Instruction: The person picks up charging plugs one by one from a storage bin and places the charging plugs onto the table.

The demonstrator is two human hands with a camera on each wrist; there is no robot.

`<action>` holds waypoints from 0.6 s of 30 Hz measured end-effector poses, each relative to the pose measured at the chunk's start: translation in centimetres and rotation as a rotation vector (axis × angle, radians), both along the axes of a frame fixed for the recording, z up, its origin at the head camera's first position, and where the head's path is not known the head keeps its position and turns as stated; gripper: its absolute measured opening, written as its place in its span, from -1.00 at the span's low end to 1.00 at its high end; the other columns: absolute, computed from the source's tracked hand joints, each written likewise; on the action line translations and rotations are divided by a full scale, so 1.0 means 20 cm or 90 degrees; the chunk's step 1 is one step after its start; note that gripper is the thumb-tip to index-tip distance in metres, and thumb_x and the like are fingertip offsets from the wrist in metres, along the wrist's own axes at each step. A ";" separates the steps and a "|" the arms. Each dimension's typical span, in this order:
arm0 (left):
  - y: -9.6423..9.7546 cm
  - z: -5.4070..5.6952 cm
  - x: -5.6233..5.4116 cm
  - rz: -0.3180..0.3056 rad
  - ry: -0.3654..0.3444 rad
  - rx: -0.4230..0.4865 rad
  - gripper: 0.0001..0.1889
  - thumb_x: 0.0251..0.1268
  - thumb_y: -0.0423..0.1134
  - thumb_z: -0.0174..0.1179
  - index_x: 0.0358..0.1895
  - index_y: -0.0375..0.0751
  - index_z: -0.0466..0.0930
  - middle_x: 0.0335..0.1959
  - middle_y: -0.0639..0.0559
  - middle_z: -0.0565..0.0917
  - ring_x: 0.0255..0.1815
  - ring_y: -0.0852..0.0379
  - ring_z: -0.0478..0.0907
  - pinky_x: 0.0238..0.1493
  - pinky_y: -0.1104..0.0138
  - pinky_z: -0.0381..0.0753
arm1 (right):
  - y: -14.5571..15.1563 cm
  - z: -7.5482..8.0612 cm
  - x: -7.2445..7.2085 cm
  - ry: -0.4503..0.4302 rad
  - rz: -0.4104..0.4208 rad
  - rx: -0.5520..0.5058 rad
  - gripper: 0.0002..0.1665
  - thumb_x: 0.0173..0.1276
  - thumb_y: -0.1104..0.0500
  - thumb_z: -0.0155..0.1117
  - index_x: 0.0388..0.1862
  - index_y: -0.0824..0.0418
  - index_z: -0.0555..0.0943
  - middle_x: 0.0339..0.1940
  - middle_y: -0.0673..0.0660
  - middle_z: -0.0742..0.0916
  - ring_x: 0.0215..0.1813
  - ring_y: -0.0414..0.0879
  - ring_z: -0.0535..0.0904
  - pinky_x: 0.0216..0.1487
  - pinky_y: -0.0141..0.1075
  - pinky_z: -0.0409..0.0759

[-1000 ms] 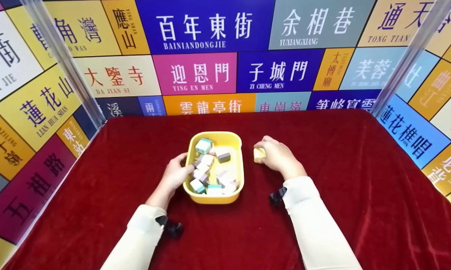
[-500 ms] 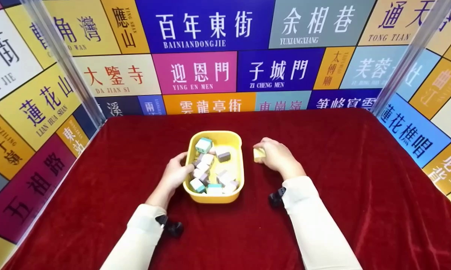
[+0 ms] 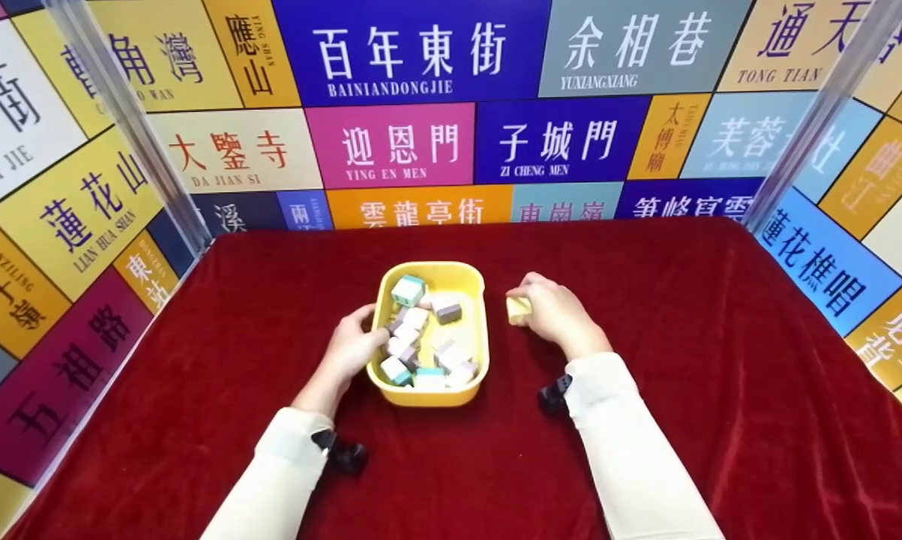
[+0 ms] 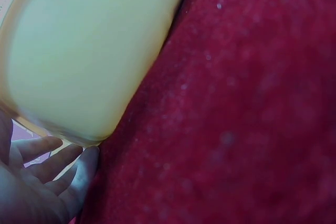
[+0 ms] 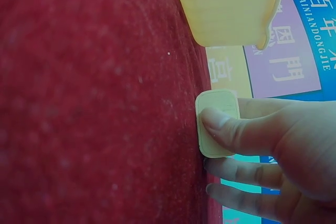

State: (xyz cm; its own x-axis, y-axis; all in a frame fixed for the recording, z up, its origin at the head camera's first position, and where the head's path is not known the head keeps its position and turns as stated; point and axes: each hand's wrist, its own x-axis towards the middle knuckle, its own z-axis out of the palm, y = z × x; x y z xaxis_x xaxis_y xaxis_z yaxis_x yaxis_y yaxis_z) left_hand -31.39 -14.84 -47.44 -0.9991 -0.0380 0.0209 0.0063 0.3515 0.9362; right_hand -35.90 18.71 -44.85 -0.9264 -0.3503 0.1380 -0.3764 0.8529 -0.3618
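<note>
On the red cloth sits a yellow plastic tub [image 3: 469, 397] holding several small two-tone blocks [image 3: 408, 291], white with teal or grey-purple. My left hand [image 3: 352, 345] holds the tub by its left side, the thumb at the rim. In the left wrist view, the fingers [image 4: 55, 163] touch the tub's outer wall [image 4: 79, 61]; the thumb is hidden there. To the right of the tub my right hand [image 3: 559, 311] pinches a small pale yellow block [image 3: 518, 309] with rounded corners. The right wrist view shows the thumb flat on the face of this block [image 5: 218, 142], close over the cloth.
Red velvety cloth [image 3: 451, 480] covers the table. Behind it stands a wall of coloured sign panels [image 3: 391, 146], with clear corner posts [image 3: 822, 112] at left and right. A black wrist camera [image 3: 554, 395] is strapped below each hand.
</note>
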 end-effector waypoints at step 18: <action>0.00 0.00 0.01 -0.003 -0.006 -0.005 -0.35 0.18 -0.40 0.18 0.44 -0.29 0.56 0.18 -0.26 0.69 0.08 -0.04 0.59 0.07 0.26 0.59 | 0.00 0.03 0.03 -0.012 -0.009 0.013 -0.40 0.33 0.15 0.59 0.36 0.11 0.71 0.06 0.20 0.61 0.00 0.20 0.62 0.14 0.03 0.59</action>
State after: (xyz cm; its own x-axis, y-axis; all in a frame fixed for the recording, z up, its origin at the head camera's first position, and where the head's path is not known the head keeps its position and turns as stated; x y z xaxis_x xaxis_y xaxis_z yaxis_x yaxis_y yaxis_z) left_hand -31.23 -14.91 -47.38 -0.9994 -0.0328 0.0114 -0.0011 0.3584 0.9336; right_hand -35.34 18.65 -44.28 -0.9337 -0.3397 0.1135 -0.3575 0.8653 -0.3514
